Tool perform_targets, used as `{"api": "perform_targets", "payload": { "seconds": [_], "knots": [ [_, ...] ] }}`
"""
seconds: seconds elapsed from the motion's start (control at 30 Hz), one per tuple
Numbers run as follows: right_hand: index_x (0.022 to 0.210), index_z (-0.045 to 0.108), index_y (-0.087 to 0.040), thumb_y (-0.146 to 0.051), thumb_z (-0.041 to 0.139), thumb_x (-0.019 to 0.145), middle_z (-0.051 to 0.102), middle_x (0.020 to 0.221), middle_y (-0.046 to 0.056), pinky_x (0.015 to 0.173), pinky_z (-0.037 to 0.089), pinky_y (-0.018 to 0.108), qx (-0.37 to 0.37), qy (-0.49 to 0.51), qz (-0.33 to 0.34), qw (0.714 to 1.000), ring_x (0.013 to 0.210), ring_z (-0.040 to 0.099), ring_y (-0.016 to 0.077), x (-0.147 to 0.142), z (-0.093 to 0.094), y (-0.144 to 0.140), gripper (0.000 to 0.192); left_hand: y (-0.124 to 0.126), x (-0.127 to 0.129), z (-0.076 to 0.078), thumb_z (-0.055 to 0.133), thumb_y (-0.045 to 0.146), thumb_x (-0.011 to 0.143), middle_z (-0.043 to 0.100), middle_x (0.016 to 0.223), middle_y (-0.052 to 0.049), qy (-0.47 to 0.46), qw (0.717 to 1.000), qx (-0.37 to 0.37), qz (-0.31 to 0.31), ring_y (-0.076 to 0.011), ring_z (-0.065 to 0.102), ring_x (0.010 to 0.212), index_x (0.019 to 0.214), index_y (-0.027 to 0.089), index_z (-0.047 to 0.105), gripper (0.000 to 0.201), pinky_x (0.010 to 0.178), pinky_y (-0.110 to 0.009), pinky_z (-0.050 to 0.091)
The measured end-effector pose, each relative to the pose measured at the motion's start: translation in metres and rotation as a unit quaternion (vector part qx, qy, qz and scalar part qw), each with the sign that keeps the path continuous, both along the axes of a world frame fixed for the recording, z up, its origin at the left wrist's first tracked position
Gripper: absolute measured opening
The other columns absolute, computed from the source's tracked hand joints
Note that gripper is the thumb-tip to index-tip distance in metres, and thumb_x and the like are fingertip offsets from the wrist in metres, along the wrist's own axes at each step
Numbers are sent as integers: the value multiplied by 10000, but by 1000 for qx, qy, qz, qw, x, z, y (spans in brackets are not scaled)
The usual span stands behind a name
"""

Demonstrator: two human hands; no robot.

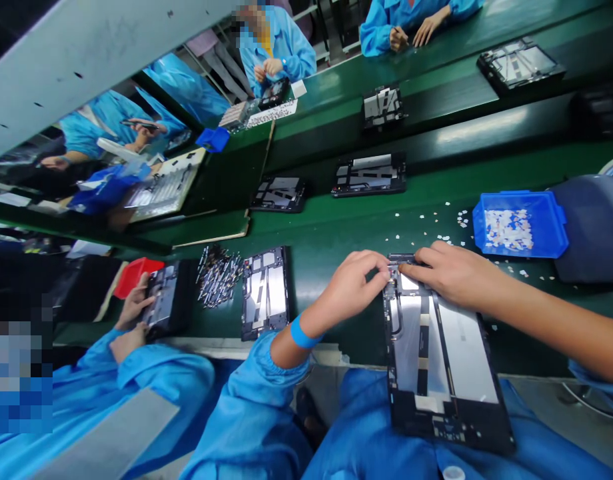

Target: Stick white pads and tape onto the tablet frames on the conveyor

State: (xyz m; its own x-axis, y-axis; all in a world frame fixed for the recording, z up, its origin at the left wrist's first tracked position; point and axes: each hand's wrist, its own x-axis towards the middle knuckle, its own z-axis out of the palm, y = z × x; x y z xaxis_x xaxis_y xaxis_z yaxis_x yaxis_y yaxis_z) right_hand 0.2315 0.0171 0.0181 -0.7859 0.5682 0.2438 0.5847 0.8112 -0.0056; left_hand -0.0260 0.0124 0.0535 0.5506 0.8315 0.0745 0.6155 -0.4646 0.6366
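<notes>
- While the tablet frame (444,353) lies across the lap and bench edge, the left hand (354,287) pinches at its top edge.
- The right hand (454,273) presses flat, fingers closed, steadying it.
- The blue tray (520,225) sits near for reach.

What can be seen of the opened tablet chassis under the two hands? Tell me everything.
The tablet chassis is a flat black frame holding large silvery plates split by a dark strip, with small parts along its far end. It lies face-open, angled from the green bench's edge down onto the person's lap. The left hand and right hand pinch at its far edge.
</notes>
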Motion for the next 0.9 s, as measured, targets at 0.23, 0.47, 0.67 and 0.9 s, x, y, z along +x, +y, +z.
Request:
{"api": "perform_targets", "payload": {
  "seconds": [0.23,0.47,0.67,0.9],
  "knots": [
    [1319,681,-198,-129,518,1017,575,917,88,659,241,338,-10,12,10,1000,822,397,223,3,-6,3,350,14,14,-9,627,214,961,652,935,-28,-19,996,-85,36,-195,632,948,858,205,673,113,880,-334,500],
    [1292,691,-190,-117,540,997,580,931,91,661,241,338,-12,26,7,1000,842,413,221,0,-3,3,339,13,20,-5,577,199,985,614,911,-32,43,997,-52,27,-208,600,942,859,202,641,141,842,-339,476],
    [1282,693,-183,-111,517,998,585,939,93,662,237,341,-7,34,13,999,837,415,226,0,-3,3,342,8,23,-15,570,159,973,605,927,-30,35,997,-33,56,-208,586,962,855,207,601,130,862,-341,467],
    [1281,693,-185,-116,534,988,597,944,95,660,232,340,-12,31,11,999,841,427,229,0,-3,3,340,8,24,-18,554,139,971,584,925,-27,26,998,-26,54,-201,580,939,859,211,572,135,835,-326,460]
  ]
}}
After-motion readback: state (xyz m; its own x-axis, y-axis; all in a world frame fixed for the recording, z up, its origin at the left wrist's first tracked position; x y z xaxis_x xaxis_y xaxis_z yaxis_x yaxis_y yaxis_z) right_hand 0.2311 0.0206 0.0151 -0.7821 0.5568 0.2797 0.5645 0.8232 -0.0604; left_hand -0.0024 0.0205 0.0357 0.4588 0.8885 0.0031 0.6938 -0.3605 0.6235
